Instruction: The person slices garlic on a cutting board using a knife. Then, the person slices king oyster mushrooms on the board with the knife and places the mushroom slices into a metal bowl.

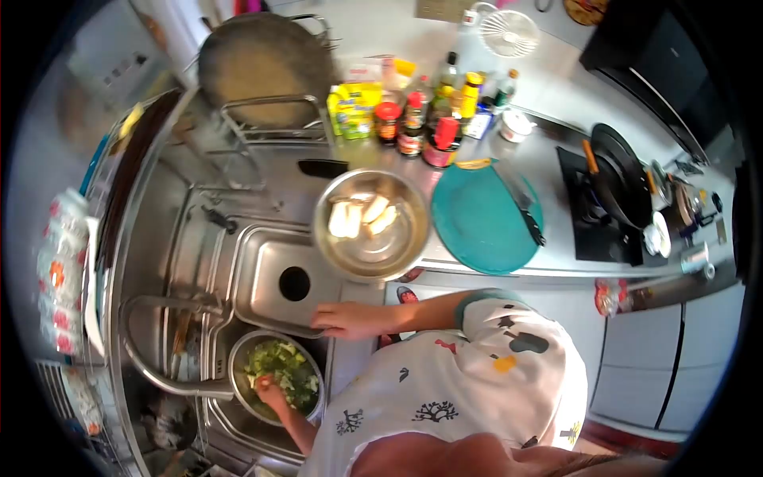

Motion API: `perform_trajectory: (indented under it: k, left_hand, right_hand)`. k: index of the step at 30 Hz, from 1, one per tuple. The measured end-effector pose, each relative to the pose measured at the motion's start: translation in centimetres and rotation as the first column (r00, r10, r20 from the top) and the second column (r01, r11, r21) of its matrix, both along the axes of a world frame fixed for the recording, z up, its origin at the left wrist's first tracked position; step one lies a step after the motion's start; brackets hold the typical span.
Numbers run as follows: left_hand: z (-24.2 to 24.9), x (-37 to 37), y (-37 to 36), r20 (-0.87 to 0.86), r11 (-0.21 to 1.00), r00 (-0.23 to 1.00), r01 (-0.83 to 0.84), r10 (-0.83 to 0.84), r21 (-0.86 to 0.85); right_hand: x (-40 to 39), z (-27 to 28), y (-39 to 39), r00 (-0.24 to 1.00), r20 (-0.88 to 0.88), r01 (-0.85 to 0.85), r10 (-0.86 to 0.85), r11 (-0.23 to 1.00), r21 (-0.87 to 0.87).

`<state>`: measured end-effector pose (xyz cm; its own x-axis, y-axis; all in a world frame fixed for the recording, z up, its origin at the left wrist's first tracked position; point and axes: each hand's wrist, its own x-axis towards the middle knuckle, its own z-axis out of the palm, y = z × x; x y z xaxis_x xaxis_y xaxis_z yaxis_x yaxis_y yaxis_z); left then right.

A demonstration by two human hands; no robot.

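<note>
In the head view, my left hand [271, 393] reaches into a metal bowl [317, 380] in the near sink basin. Its fingers are curled in among chopped green vegetables [290, 367], and the fingertips are partly hidden. My right hand [350, 319] lies on the sink's edge with fingers stretched out, holding nothing. Beyond it, another steel bowl [380, 264] on the counter holds several pale, peeled pieces [346, 219]. The drained sink basin [258, 280] with its dark drain hole lies left of my right hand.
A curved faucet [133, 350] arches over the left side of the sink. On the counter are a teal cutting board [477, 230] with a knife [526, 213], several sauce bottles [445, 137] and a dark cleaver blade [322, 168]. A wok [624, 187] sits on the stove [584, 230].
</note>
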<state>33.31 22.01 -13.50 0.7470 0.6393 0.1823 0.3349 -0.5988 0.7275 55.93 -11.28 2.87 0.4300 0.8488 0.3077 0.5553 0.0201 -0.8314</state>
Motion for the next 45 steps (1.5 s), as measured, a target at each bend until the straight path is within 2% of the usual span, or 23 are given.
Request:
perform_trajectory:
  k: [1,2,4,5,6,7,9,11,12,13,15,17,19,21,23,25,27,31,33,37,39,40,45]
  left_hand:
    - [0.3,0.7,0.2,0.185,0.994,0.982,-0.023,0.042,-0.104]
    - [2.4,2.4,-1.0,0.186,0.994,0.982,0.0,0.02,-0.108]
    - [12.6,8.5,-6.5,-0.012,0.79,0.991,-0.111,0.13,-0.603]
    - [15.8,11.0,-9.3,0.068,0.724,0.997,0.023,0.033,-0.69]
    - [17.8,13.4,-12.3,0.153,0.635,0.987,0.151,-0.052,-0.757]
    - [18.7,15.6,-15.0,0.177,0.621,0.959,0.28,-0.223,-0.732]
    - [21.4,19.6,-23.0,0.125,0.629,0.866,0.444,-0.484,-0.639]
    - [19.9,23.7,-31.0,0.205,0.435,0.649,0.679,-0.733,-0.592]
    - [16.6,25.9,-35.4,0.33,0.367,0.516,0.83,-0.79,-0.42]
    - [17.0,27.7,-39.8,0.222,0.3,0.427,0.846,-0.877,-0.44]
    - [12.0,31.7,-48.1,0.361,0.067,0.385,0.757,-0.849,-0.65]
    - [8.9,35.1,-54.9,0.263,0.17,0.399,0.775,-0.879,-0.609]
    - [7.2,37.6,-59.3,0.258,0.195,0.42,0.774,-0.87,-0.603]
    - [6.6,38.8,-62.1,0.181,0.286,0.385,0.866,-0.905,-0.411]
    - [6.8,39.0,-63.0,0.11,0.377,0.42,0.883,-0.901,-0.278]
    - [8.1,38.9,-63.4,0.044,0.454,0.463,0.881,-0.885,-0.134]
    - [9.5,38.7,-63.1,-0.04,0.549,0.55,0.835,-0.834,0.04]
    - [8.0,40.0,-62.0,0.021,0.514,0.514,0.856,-0.858,0.065]
    - [8.9,40.1,-62.2,0.001,0.514,0.514,0.857,-0.857,0.029]
    - [9.8,39.9,-62.6,0.073,0.513,0.508,0.853,-0.858,0.092]
    - [9.3,40.4,-62.4,0.163,0.438,0.411,0.875,-0.897,0.207]
    - [9.0,40.7,-62.3,0.244,0.37,0.301,0.868,-0.922,0.33]
    - [9.4,40.6,-62.3,0.198,0.28,0.218,0.88,-0.956,0.384]
  right_hand:
    - [-0.1,-0.9,-3.6,0.996,0.013,0.083,-0.083,0.996,-0.033]
    - [-0.2,-1.8,-6.9,0.987,0.03,0.161,-0.16,0.985,-0.06]
    - [-0.4,-0.6,-13.9,0.85,0.084,0.526,-0.521,0.847,-0.073]
    - [0.2,-1.8,-17.8,0.79,0.072,0.613,-0.608,0.786,-0.084]
    - [0.7,-2.9,-21.4,0.629,0.156,0.777,-0.762,0.609,-0.156]
    - [1.4,-1.8,-25.1,0.482,0.286,0.873,-0.828,0.481,-0.079]
    - [2.0,-1.5,-31.7,0.165,0.407,0.98,-0.898,0.103,-0.17]
    - [2.8,-3.7,-37.8,0.015,0.517,0.982,-0.856,-0.084,-0.168]
    - [3.0,-4.3,-40.0,0.032,0.508,0.972,-0.861,-0.093,-0.217]
    - [3.3,-4.8,-41.8,0.051,0.5,0.959,-0.864,-0.098,-0.266]
    - [4.0,-5.5,-44.2,0.098,0.511,0.963,-0.854,-0.047,-0.264]
    - [4.5,-5.7,-45.2,0.093,0.422,0.897,-0.902,-0.107,-0.428]
    - [5.0,-7.1,-47.2,0.157,0.387,0.912,-0.909,-0.017,-0.41]
    - [4.9,-6.6,-48.2,0.186,0.124,0.93,-0.975,0.134,-0.343]
    - [4.1,-4.7,-48.9,0.182,0.09,0.935,-0.979,0.144,-0.325]
    - [2.5,-1.4,-49.5,0.251,-0.267,0.839,-0.93,0.347,-0.42]
    - [1.4,-0.6,-49.9,0.248,-0.369,0.824,-0.896,0.395,-0.406]
    - [0.5,-1.6,-49.8,0.265,-0.451,0.79,-0.852,0.46,-0.405]
    - [1.4,0.8,-49.4,0.285,-0.295,0.643,-0.912,0.41,-0.647]
    - [3.7,-2.1,-49.5,0.389,-0.001,0.699,-0.921,0.295,-0.651]
    - [4.2,-1.6,-49.1,0.451,0.319,0.801,-0.834,0.221,-0.555]
    - [4.0,-1.1,-49.0,0.474,0.337,0.8,-0.813,0.239,-0.55]
    - [4.1,1.2,-47.7,0.558,0.372,0.741,-0.742,0.244,-0.625]
